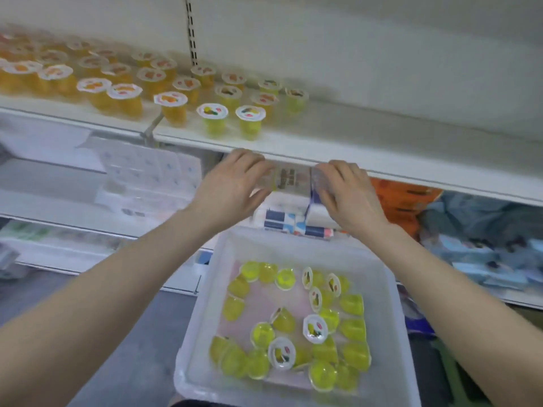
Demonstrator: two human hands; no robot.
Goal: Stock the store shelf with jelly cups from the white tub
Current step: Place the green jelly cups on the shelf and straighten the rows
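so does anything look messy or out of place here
On the white store shelf the lidded jelly cups stand upright. In the white plastic tub the yellow-green jelly cups lie tumbled on their sides. Nothing looks spilled.

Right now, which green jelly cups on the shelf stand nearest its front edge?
The two green jelly cups standing side by side at the shelf front; other greens sit behind.

jelly cups (296,321) in tub (390,333) | tub below shelf (367,160) | more cups (216,120) on shelf
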